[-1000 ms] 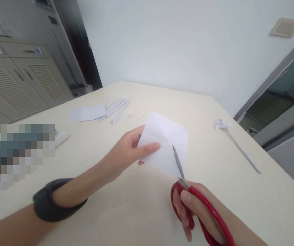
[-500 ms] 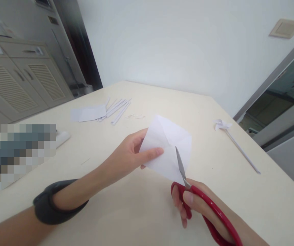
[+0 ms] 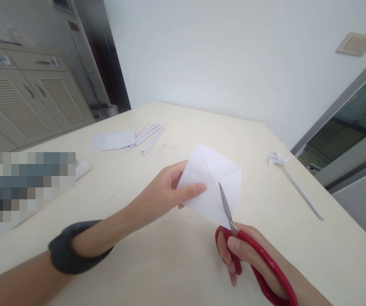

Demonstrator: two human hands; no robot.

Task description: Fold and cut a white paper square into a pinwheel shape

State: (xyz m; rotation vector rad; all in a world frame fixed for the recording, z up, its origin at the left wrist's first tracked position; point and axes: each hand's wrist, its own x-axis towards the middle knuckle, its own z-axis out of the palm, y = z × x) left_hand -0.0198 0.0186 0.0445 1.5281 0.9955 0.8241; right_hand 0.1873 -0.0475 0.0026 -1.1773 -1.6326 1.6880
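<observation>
A creased square of white paper (image 3: 222, 170) is held up over the table by my left hand (image 3: 173, 185), thumb on top and the other fingers behind it. My right hand (image 3: 243, 250) grips a pair of scissors (image 3: 265, 255) with red handles, fingers through the loops. The blades lie across the paper's lower right side, their tip pointing toward the middle where the creases meet. The blades look nearly closed on the sheet. A dark band (image 3: 74, 248) circles my left wrist.
Behind my left hand lie flat paper pieces (image 3: 119, 140), several rolled paper sticks (image 3: 149, 138) and small scraps (image 3: 170, 145). A paper pinwheel (image 3: 278, 159) on a stick rests at the right. A blurred-out object (image 3: 26, 187) lies at the left table edge; a wall (image 3: 202, 55) rises behind.
The paper and my left hand have shifted slightly right relative to the scissors, and the blades look a little more closed. The whole view has also moved slightly.
</observation>
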